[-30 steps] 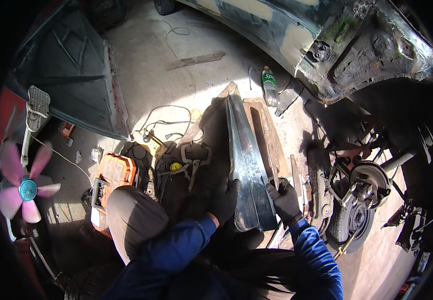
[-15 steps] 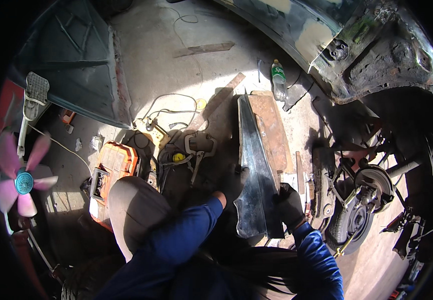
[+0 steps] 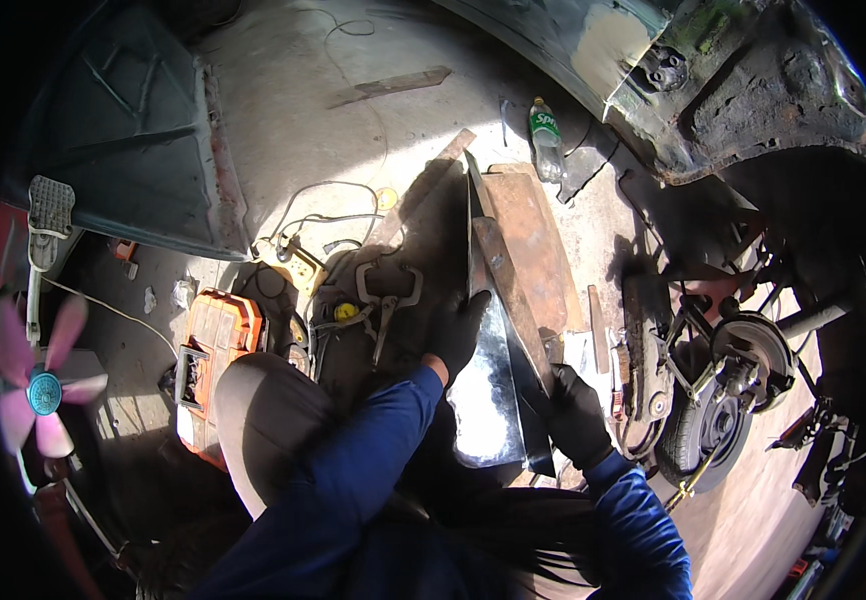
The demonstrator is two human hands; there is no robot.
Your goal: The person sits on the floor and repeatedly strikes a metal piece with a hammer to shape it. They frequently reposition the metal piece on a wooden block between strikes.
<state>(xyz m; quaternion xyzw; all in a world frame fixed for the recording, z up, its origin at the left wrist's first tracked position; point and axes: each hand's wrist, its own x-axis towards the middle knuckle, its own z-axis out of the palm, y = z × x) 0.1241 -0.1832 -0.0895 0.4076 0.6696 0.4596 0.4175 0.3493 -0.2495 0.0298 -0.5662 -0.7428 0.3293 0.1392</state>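
A bent, pointed piece of sheet metal (image 3: 486, 415) stretches away from me, its lower left face bright with glare. Along its fold lies a narrow brownish flat metal bar (image 3: 505, 275) with a rounded far end. My left hand (image 3: 460, 335), in a dark glove, is closed on the sheet's left edge, fingers pointing toward the bar. My right hand (image 3: 578, 418), gloved too, is closed around the bar's near end against the sheet's right side; some of its fingers are hidden. Beneath and to the right is a rusty flat plate (image 3: 538, 265).
An orange toolbox (image 3: 221, 330) stands left by my knee. Locking clamps (image 3: 388, 300) and cables are on the floor ahead. A green-labelled bottle (image 3: 545, 145) stands beyond the plate. A wheel with suspension parts (image 3: 708, 440) is right; a fan (image 3: 45, 392) is far left. Large car panels (image 3: 143, 150) flank the far floor.
The flat bar now lies along the sheet's fold. My left hand has come forward onto the sheet's left edge, and the sheet has tilted, catching bright light. The whole view has shifted slightly.
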